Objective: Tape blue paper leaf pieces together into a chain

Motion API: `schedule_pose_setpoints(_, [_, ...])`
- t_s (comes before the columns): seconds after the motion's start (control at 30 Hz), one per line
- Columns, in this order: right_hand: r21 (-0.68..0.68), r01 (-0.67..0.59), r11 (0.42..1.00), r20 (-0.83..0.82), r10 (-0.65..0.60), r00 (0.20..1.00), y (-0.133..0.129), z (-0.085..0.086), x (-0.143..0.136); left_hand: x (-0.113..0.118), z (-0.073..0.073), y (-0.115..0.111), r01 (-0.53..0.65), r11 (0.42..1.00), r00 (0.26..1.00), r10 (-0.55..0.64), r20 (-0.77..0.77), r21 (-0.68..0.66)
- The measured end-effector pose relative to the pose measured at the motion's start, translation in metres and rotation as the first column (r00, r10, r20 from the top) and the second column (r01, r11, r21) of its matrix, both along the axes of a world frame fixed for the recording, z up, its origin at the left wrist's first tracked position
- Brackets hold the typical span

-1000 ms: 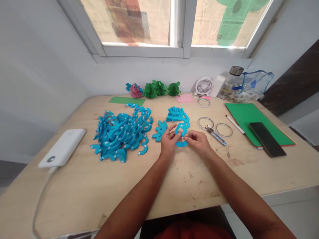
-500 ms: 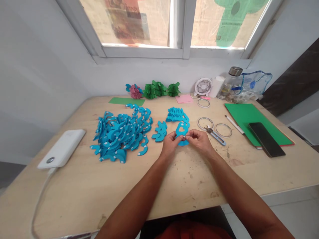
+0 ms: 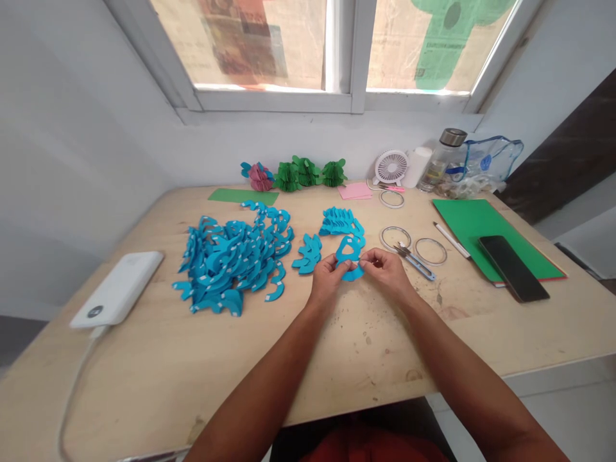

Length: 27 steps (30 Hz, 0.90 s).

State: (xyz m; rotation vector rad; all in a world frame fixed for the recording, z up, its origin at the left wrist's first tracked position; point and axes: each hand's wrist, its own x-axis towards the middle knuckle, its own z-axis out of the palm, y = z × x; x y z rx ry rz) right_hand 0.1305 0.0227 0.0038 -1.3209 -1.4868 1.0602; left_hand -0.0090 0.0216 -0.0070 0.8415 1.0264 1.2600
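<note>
My left hand [image 3: 327,277] is closed on the left side of a blue paper piece [image 3: 347,249] with a cut-out opening. On its right side my right hand [image 3: 385,269] has thumb and finger pinched together; what they hold is too small to make out. Just beyond my hands lies a row of folded blue paper [image 3: 337,221]. A small blue paper stack [image 3: 308,254] sits left of my left hand. Farther left is a large heap of blue paper pieces [image 3: 231,256], many with small white squares on them.
To the right are tape rings [image 3: 431,251], a utility knife [image 3: 416,263], a white pen [image 3: 452,240], green sheets [image 3: 474,224] and a phone [image 3: 513,268]. A power bank [image 3: 118,289] lies left. Paper flowers [image 3: 307,172], a fan [image 3: 391,167] and a bottle [image 3: 443,160] stand along the wall.
A white square between my fingertips on the blue piece no longer shows. My right fingertips have moved slightly away from my left ones.
</note>
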Motion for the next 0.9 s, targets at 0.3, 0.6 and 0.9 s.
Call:
schedule_pose_setpoints(0.3, [-0.022,0.0,1.0,-0.026,0.0,1.0,0.0013,-0.0037,0.0001,0.0003,0.0041,-0.0029,-0.005,1.0,1.0,0.005,0.001,0.001])
schedule_pose_setpoints(0.6, [-0.002,0.044,0.999,0.014,-0.044,0.999,0.0,-0.0025,-0.0016,0.0006,0.0008,-0.0021,0.016,1.0,1.0,-0.016,0.007,0.011])
schedule_pose_setpoints(0.9, [0.053,0.051,0.997,0.092,-0.056,0.994,-0.0021,-0.0011,-0.0026,0.0003,-0.0054,-0.0004,0.066,0.998,0.995,-0.066,-0.071,-0.002])
